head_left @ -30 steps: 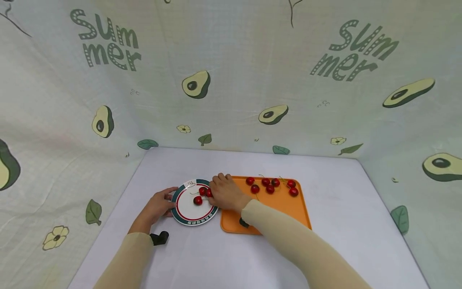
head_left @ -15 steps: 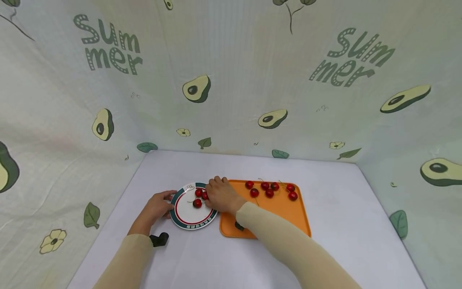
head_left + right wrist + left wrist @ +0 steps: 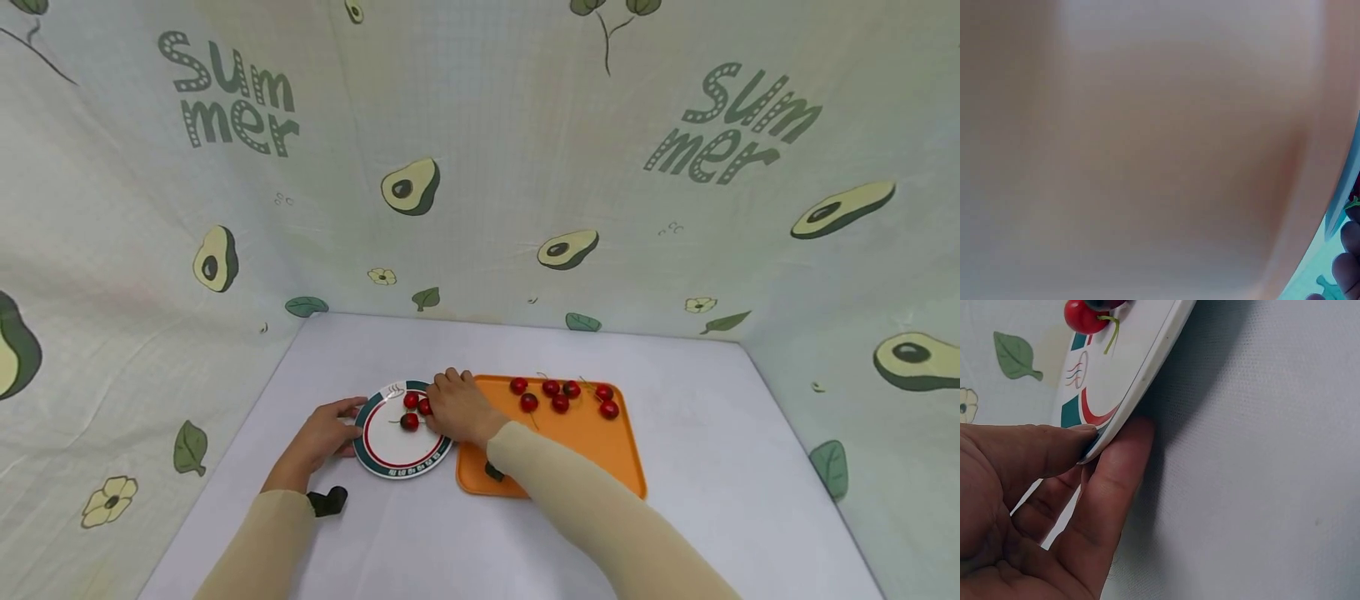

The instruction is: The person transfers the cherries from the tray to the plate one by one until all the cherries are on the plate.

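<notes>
A white plate (image 3: 397, 450) with a green-and-red rim lies on the table. My left hand (image 3: 322, 433) pinches its left edge, thumb on top and fingers beneath, as the left wrist view shows. Red cherries (image 3: 409, 422) with stems sit grouped on the plate. My right hand (image 3: 463, 408) is over the plate's right edge, beside the right-hand cherry (image 3: 425, 406). Its fingertips are mostly hidden, so whether they grip a cherry is unclear. Only several dark fingers (image 3: 1347, 269) show at the edge of the right wrist view, near a green stem.
Right of the plate lies an orange tray (image 3: 592, 450), its left part under my right forearm. Several more cherries (image 3: 560, 403) lie toward its far side. A printed cloth (image 3: 480, 167) rises behind the white table (image 3: 697, 467).
My right hand has shifted slightly left over the plate, and the cherries there sit a little farther left. The left hand keeps hold of the rim. The head view has tilted slightly up.
</notes>
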Demonstrator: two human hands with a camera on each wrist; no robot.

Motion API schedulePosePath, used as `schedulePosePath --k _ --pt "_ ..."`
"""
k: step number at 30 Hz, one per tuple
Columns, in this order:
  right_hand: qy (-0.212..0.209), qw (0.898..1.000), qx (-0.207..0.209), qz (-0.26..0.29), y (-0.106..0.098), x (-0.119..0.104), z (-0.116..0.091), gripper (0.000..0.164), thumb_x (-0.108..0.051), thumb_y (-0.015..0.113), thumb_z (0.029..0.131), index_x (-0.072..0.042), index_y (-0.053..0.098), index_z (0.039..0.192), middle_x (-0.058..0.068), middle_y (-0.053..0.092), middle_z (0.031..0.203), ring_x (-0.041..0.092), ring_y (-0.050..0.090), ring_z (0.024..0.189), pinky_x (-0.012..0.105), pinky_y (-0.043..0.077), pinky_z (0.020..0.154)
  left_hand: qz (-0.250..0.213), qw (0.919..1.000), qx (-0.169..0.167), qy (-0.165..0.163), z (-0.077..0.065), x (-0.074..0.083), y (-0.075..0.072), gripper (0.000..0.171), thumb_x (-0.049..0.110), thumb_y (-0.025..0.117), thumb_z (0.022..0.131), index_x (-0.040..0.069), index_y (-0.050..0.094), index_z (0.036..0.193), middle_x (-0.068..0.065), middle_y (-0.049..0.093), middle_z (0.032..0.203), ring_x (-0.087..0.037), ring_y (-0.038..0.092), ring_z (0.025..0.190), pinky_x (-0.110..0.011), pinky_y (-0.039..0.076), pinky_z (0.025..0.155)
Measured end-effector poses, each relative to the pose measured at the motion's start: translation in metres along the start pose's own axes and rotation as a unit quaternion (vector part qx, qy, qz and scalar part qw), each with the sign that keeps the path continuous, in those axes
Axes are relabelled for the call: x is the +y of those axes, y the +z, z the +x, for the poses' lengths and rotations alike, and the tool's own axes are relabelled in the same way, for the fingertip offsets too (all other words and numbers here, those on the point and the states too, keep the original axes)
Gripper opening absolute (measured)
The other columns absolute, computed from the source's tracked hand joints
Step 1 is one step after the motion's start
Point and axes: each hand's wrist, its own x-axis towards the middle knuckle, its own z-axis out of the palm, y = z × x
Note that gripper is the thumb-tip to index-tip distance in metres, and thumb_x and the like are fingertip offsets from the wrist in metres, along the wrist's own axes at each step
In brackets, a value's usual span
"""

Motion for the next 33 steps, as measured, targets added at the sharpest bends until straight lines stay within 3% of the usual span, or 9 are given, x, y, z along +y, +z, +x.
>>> schedulePosePath --k 9,18,26,33 --pt "0.0 0.999 0.034 0.025 -0.015 0.012 -0.017 0.043 -0.048 0.063 0.103 -0.012 0.066 0.128 0.003 0.061 0.117 0.022 0.047 0.109 0.038 0.044 0.097 0.002 0.9999 0.002 -0.016 0.003 -0.001 0.002 0.066 -0.002 0.067 0.095 0.011 0.049 0.157 -0.023 0.048 0.147 -0.019 0.063 0.08 -0.029 0.06 0.067" --pt "0.013 0.991 0.123 0.045 -0.02 0.075 -0.082 0.039 -0.035 0.07 0.099 -0.005 0.066 0.123 0.01 0.062 0.112 0.029 0.05 0.104 0.046 0.044 0.093 0.002 0.9999 -0.009 0.005 0.0 -0.002 -0.002 0.066 -0.001 0.067 0.096 0.009 0.048 0.158 -0.025 0.047 0.148 -0.018 0.063 0.075 -0.03 0.06 0.067" --pt "0.111 0.981 0.15 0.047 -0.011 0.141 -0.158 0.044 -0.034 0.076 0.095 -0.001 0.065 0.121 0.015 0.063 0.112 0.035 0.051 0.106 0.052 0.043 0.093 -0.003 0.9999 -0.011 0.0 0.003 -0.008 -0.001 0.066 -0.001 0.066 0.096 0.01 0.047 0.159 -0.024 0.046 0.148 -0.019 0.063 0.076 -0.03 0.06 0.067" --pt "0.187 0.968 0.162 0.039 0.006 0.179 -0.207 0.047 -0.036 0.079 0.091 0.001 0.064 0.115 0.02 0.062 0.109 0.041 0.051 0.104 0.057 0.043 0.09 -0.012 0.9998 -0.014 0.003 0.006 -0.007 0.001 0.066 -0.002 0.065 0.097 0.009 0.046 0.159 -0.024 0.045 0.147 -0.02 0.064 0.085 -0.03 0.061 0.069"
